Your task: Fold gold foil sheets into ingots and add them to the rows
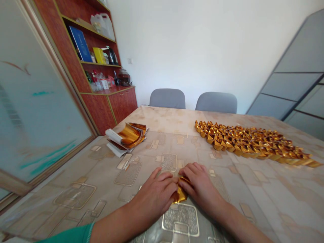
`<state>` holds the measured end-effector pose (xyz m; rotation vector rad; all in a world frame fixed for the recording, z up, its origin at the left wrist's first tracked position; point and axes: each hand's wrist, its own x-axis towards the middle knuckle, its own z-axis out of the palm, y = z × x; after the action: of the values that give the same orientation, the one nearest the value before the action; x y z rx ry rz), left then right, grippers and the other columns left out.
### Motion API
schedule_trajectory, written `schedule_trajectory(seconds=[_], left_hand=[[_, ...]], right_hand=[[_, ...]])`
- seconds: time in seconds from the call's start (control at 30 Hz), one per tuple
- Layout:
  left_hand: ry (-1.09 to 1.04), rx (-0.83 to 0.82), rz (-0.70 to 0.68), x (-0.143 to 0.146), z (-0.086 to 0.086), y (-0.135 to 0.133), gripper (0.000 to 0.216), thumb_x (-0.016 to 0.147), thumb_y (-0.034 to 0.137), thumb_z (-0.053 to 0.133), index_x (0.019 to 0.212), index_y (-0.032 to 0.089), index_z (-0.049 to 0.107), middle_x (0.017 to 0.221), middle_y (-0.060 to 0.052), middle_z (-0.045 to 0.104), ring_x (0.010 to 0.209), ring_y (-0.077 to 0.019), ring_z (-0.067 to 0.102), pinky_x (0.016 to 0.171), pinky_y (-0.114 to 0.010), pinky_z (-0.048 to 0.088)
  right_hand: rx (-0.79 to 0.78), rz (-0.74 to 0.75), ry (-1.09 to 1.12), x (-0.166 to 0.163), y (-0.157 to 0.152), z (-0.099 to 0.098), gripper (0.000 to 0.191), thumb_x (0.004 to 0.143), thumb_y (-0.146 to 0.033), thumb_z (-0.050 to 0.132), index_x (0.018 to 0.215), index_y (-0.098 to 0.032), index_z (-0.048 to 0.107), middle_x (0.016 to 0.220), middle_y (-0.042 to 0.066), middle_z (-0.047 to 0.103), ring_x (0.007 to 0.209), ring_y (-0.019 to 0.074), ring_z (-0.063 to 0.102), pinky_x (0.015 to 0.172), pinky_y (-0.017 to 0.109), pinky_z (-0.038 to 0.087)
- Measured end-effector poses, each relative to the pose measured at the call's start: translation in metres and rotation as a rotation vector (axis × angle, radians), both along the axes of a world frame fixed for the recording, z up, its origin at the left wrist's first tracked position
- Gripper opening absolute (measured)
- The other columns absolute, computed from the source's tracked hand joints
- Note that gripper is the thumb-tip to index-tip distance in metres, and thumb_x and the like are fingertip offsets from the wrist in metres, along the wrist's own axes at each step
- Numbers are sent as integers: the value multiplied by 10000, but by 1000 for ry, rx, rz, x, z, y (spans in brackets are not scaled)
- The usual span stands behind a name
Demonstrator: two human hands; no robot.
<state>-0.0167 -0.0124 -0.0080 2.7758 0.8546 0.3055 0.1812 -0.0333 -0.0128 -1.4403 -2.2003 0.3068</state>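
Note:
A piece of gold foil paper (pixel 181 195), partly folded, lies on the table between my hands. My left hand (pixel 159 189) is closed on its left side, fingers bent over the paper. From the right, my right hand (pixel 198 182) grips the same paper with thumb and curled fingers. Much of the paper is hidden beneath the fingers. A stack of loose gold foil sheets (pixel 133 135), curled over with white backs showing, rests at the far left. Rows of folded gold paper ingots (pixel 243 140) stand on the right of the table.
The table (pixel 101 189) wears a patterned covering. Two grey chairs (pixel 167 98) stand at its far side against a white wall. A red-brown cabinet (pixel 101 108) with shelved bottles and boxes is at the left, beside a frosted glass door (pixel 37 101).

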Motion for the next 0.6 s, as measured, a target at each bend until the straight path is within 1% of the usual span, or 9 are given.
schedule_trajectory(seconds=[0.07,0.1,0.2,0.27,0.37,0.47,0.5,0.53,0.6], left_hand=[[-5,-58,11,-2,1,2,170,897,182,611,1065,206,613,1168,-56,685,1201,-248,550,1148,-548,220],[-18,-88,17,-4,2,3,173,880,194,636,1050,209,611,1161,-53,684,1209,-249,544,1151,-548,211],[-50,-163,37,-7,2,8,203,846,226,688,1032,226,607,1166,-43,681,1249,-255,517,1158,-553,182],[-57,-199,37,-9,2,11,217,841,249,705,1034,237,607,1193,-35,679,1279,-263,495,1158,-564,166],[-60,-236,22,-11,2,14,233,849,289,712,1052,250,604,1245,-16,670,1307,-271,470,1157,-579,149],[-79,-243,12,-13,-1,15,271,855,317,710,1096,261,600,1289,-11,652,1326,-272,455,1161,-577,137],[-90,-240,6,-14,-2,15,281,860,325,704,1114,267,597,1295,-8,650,1331,-272,450,1163,-575,132],[-99,-238,-2,-14,-4,15,286,867,333,695,1128,274,594,1294,-4,649,1334,-271,448,1164,-575,128],[-112,-233,-20,-15,-6,16,277,883,338,674,1141,287,589,1295,8,647,1343,-268,438,1167,-576,118]], right_hand=[[35,30,3,-4,-7,4,64,913,-153,607,894,-205,575,922,23,603,916,229,520,835,386,357],[40,42,15,-6,-10,6,80,894,-161,630,900,-206,565,937,23,593,921,229,512,838,385,357],[7,70,51,-9,-16,7,289,766,-173,763,955,-217,549,1000,20,572,961,234,495,862,380,361],[-25,54,48,-7,-15,5,405,686,-176,825,981,-223,551,1029,21,565,988,244,488,882,390,360],[-78,7,25,4,-12,2,447,649,-234,865,969,-217,554,1047,35,559,994,259,487,877,406,364],[-122,17,25,17,-9,2,429,651,-287,875,939,-213,567,1015,32,571,964,260,499,836,392,373],[-125,28,45,20,-7,3,390,678,-290,859,933,-214,574,996,28,576,948,254,506,819,381,376],[-119,35,76,21,-6,3,317,732,-288,821,926,-215,582,974,25,582,932,246,514,806,371,379],[-90,30,134,21,-1,5,113,863,-261,696,894,-214,598,925,22,595,899,227,530,792,358,382]])
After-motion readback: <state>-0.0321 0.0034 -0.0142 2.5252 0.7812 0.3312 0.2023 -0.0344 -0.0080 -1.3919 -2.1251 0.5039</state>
